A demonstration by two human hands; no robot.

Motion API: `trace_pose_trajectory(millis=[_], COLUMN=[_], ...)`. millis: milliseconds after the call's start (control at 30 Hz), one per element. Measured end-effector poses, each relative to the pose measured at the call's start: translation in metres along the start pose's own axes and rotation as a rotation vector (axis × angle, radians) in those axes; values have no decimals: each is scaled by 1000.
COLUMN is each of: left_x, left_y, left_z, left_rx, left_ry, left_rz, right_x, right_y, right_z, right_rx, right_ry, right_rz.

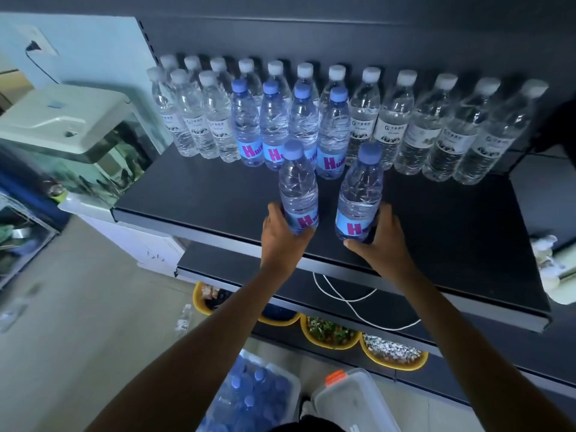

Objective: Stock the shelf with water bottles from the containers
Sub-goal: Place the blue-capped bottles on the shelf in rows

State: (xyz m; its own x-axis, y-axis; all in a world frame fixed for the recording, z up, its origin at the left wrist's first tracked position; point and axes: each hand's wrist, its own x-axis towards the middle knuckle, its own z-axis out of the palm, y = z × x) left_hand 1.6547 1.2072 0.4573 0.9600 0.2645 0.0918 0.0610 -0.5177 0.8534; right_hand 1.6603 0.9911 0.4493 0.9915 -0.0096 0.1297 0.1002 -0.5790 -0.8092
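your left hand [282, 241] is wrapped around the lower part of the left bottle [298, 188], fingers curled over its blue label. your right hand [383, 238] grips the right bottle [360, 194] the same way, thumb near its base. both bottles have blue caps and stand nearly upright, side by side but apart, over the front part of the dark shelf [187, 194]. you cannot tell from this view whether their bases touch the shelf or hang just above it.

behind them, further back on the shelf, stands a blue-cap row [274, 126] of four bottles with the same label, packed close together. the left bottle is just in front of this row. white-cap bottles [420, 126] fill the back of the shelf from end to end, with a tight cluster at the left and a single line running to the right.

below the shelf is a lower shelf [467, 307] with a white cable [352, 304] lying on it. under that sit yellow bowls [330, 335] of mixed contents. on the floor by your feet a clear bin [252, 397] holds more blue-cap bottles, and just right of it is a second bin [352, 400] with an orange latch. a fish tank [78, 135] stands left of the shelf.
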Motion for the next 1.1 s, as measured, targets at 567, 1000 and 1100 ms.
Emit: trace_pose_trajectory(millis=[567, 1000, 1100], left_x=[77, 96, 99], left_y=[64, 77, 76], left_z=[76, 121, 123], left_rx=[92, 22, 61], left_ry=[-166, -96, -88], left_rz=[41, -151, -163], right_x=[85, 102, 103], right_y=[35, 40, 42], right_z=[-12, -12, -12], right_rx=[-119, -141, -134], right_ry=[251, 402, 397], right_rz=[131, 232, 227])
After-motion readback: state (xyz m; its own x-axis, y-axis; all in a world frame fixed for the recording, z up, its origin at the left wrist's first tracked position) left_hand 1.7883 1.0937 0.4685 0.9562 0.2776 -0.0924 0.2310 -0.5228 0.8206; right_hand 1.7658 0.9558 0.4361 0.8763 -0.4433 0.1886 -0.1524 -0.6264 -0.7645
